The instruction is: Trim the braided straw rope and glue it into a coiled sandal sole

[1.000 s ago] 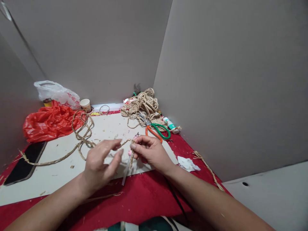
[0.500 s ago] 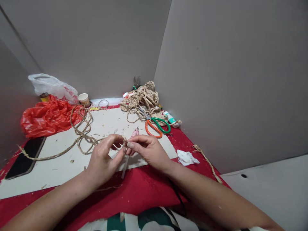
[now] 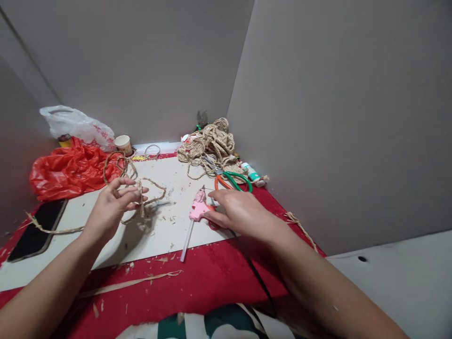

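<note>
In my left hand [image 3: 109, 205] is a length of twisted straw rope [image 3: 153, 183], pinched between thumb and fingers with a knotted or looped part standing above the white board. The rope's tail runs left across the phone. My right hand [image 3: 240, 209] curls over the handle end of a pink hot glue gun [image 3: 198, 210], which lies on the board. Its thumb touches the gun, while the other fingers are partly hidden. A clear glue stick [image 3: 187, 240] sticks out of the gun's back, and a black cord [image 3: 252, 266] trails from under the hand.
Orange-and-green-handled scissors [image 3: 238, 179] lie beside a heap of straw rope [image 3: 215, 141]. A white-and-teal bottle [image 3: 251, 173] is near the right wall. At left are a red plastic bag [image 3: 70, 172], a paper cup [image 3: 123, 144] and a phone [image 3: 33, 235]. Scraps litter the red cloth [image 3: 197, 282].
My hands have parted. The left has moved left with the rope, and the right has let go of it and moved right onto the glue gun.
</note>
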`<act>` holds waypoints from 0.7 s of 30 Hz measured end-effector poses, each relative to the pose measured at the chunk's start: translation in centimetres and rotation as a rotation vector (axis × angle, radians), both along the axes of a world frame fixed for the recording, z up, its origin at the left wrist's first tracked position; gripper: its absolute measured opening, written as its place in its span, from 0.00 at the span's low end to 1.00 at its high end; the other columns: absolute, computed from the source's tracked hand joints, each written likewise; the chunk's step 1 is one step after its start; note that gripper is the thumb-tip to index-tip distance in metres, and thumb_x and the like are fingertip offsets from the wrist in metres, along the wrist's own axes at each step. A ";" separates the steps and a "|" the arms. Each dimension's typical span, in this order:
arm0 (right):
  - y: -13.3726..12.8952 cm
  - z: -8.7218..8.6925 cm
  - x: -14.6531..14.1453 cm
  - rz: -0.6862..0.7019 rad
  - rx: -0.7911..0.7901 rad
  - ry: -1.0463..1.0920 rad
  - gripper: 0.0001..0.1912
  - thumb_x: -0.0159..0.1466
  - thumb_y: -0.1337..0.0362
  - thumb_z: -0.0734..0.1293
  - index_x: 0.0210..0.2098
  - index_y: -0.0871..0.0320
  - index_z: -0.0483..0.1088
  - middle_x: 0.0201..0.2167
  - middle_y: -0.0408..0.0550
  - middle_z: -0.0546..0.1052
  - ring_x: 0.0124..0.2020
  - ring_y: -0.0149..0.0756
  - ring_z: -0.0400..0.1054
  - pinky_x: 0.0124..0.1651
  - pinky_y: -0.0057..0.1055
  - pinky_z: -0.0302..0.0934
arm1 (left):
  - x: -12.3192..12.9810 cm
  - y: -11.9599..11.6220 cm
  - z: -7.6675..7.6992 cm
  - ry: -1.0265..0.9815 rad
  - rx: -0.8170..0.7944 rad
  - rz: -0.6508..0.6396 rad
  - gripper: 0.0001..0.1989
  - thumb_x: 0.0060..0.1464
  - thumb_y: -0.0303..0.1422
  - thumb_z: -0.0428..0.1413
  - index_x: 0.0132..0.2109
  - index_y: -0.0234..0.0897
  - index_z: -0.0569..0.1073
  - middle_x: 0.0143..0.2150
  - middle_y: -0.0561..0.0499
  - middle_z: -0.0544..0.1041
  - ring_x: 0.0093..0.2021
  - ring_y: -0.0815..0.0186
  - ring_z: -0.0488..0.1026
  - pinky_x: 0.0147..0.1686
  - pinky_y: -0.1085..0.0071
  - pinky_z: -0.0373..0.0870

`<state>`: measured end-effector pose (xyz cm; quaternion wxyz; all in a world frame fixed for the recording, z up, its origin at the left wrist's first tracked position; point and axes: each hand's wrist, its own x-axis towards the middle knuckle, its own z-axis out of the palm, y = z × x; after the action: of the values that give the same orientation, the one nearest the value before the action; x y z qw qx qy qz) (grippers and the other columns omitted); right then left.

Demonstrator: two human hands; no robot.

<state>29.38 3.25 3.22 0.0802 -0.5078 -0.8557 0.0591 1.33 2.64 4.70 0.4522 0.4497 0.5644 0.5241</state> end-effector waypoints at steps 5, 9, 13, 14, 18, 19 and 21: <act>-0.3 -2.4 -1.1 0.067 0.010 -0.201 0.25 0.65 0.59 0.65 0.59 0.62 0.61 0.40 0.56 0.79 0.43 0.48 0.74 0.35 0.32 0.59 | -2.3 -1.0 -1.2 -0.177 -0.194 -0.077 0.16 0.48 0.26 0.64 0.44 0.35 0.69 0.38 0.44 0.82 0.31 0.66 0.79 0.27 0.75 0.72; 0.0 -4.2 -0.8 0.057 0.006 -0.115 0.18 0.67 0.63 0.60 0.55 0.60 0.62 0.41 0.55 0.78 0.41 0.46 0.74 0.34 0.32 0.59 | -3.0 -1.7 -2.0 -0.311 -0.282 -0.117 0.12 0.51 0.22 0.61 0.42 0.33 0.70 0.37 0.42 0.81 0.30 0.67 0.79 0.25 0.78 0.72; 0.0 -2.8 0.7 0.015 -0.230 0.299 0.18 0.66 0.59 0.61 0.54 0.57 0.60 0.39 0.53 0.78 0.33 0.39 0.73 0.33 0.32 0.62 | -3.1 -2.4 -2.7 -0.399 -0.349 -0.167 0.11 0.52 0.21 0.59 0.43 0.32 0.71 0.38 0.43 0.80 0.30 0.68 0.78 0.25 0.78 0.74; -0.2 -2.0 1.1 0.000 -0.300 0.475 0.18 0.66 0.56 0.62 0.53 0.55 0.60 0.39 0.52 0.78 0.32 0.38 0.72 0.32 0.32 0.63 | -3.0 -2.5 -2.8 -0.410 -0.360 -0.173 0.11 0.52 0.21 0.59 0.43 0.32 0.71 0.37 0.44 0.80 0.29 0.68 0.78 0.24 0.78 0.73; -1.4 0.7 1.8 -0.143 -0.331 1.165 0.19 0.60 0.48 0.68 0.46 0.50 0.68 0.38 0.52 0.76 0.25 0.35 0.67 0.20 0.31 0.54 | -2.5 -2.9 -3.4 -0.432 -0.402 -0.180 0.12 0.52 0.21 0.59 0.44 0.33 0.71 0.34 0.47 0.79 0.28 0.68 0.78 0.24 0.78 0.73; -1.7 0.8 1.7 -0.135 -0.312 1.268 0.19 0.60 0.47 0.68 0.44 0.50 0.70 0.37 0.52 0.75 0.23 0.33 0.65 0.19 0.31 0.53 | -2.4 -3.0 -3.5 -0.436 -0.412 -0.187 0.12 0.52 0.21 0.59 0.44 0.33 0.71 0.34 0.46 0.79 0.29 0.68 0.78 0.26 0.77 0.74; -2.4 0.4 1.0 -0.144 -0.349 1.326 0.19 0.60 0.47 0.69 0.44 0.51 0.72 0.35 0.51 0.75 0.20 0.29 0.59 0.17 0.31 0.49 | -2.2 -3.0 -3.8 -0.452 -0.435 -0.219 0.13 0.52 0.21 0.59 0.45 0.33 0.71 0.34 0.45 0.79 0.29 0.67 0.78 0.29 0.75 0.75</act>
<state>30.40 0.80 3.66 0.5075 -0.4255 -0.5681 0.4885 -0.87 -0.38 0.91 0.7051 0.2731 0.4967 0.4261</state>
